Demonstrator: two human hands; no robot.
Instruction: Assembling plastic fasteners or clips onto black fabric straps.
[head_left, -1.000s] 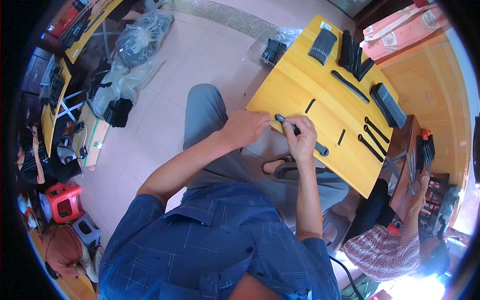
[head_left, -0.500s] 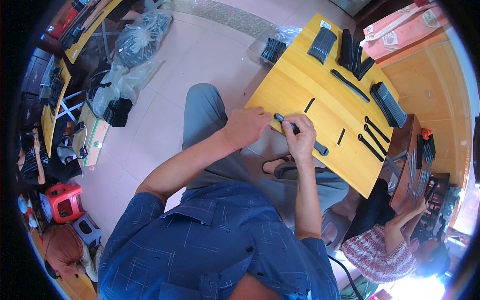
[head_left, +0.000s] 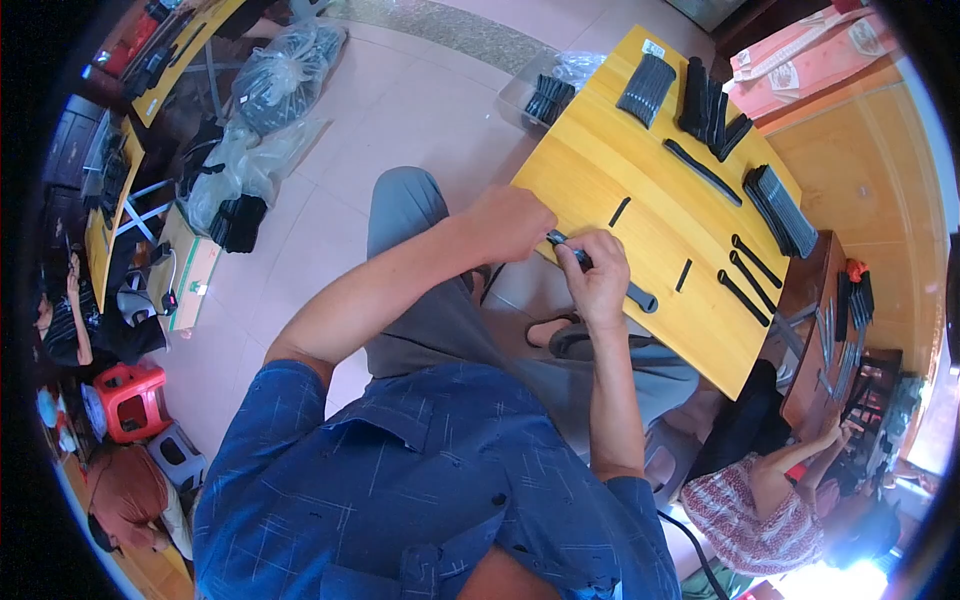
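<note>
My right hand (head_left: 598,278) is closed round a black strap (head_left: 555,238) at the near edge of the yellow table. The strap's dark rounded tip pokes out past the thumb and fingers. My left hand (head_left: 510,222) is closed just left of that tip, back of the hand upward; what its fingers hold is hidden. On the table, right beside my right wrist, lies a dark flat piece with a rounded end and a hole (head_left: 641,297). Two short black strips (head_left: 620,211) lie farther in, with several thin black straps with round ends (head_left: 742,297) to the right.
The yellow table (head_left: 655,185) also carries a long black strap (head_left: 702,172), a bundle of dark strips (head_left: 647,90), black rolls (head_left: 703,105) and another stack (head_left: 780,212). A plastic bin (head_left: 540,95) stands beyond its left edge. A co-worker (head_left: 760,510) sits at the right.
My left hand has lifted slightly and turned over more, its knuckles now nearer the strap's tip. The right hand stays almost in place. The co-worker's hands on the right have moved.
</note>
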